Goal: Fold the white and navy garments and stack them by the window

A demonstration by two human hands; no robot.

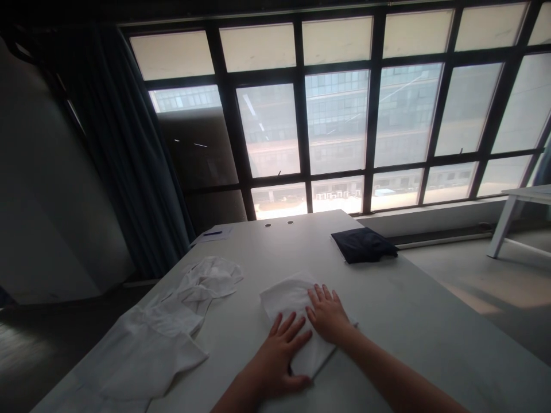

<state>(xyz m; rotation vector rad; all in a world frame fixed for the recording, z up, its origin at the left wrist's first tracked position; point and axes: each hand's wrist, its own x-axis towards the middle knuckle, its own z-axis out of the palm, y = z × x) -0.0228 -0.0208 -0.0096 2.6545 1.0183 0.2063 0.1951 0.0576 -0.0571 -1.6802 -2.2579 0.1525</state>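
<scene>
A folded white cloth (287,291), perhaps a garment, lies on the white table (413,321) in front of me. My left hand (282,353) rests on its near left part with the fingers spread. Farther up, my right hand (328,312) presses flat on the cloth's right side, fingers stretched out. Neither hand grips anything. Part of the cloth is hidden under both hands.
Crumpled white garments (150,344) spread along the table's left side. A folded dark garment (364,245) sits near the right edge. Paper with a pen (212,233) lies at the far left corner. Beyond are windows and a blue curtain (124,149).
</scene>
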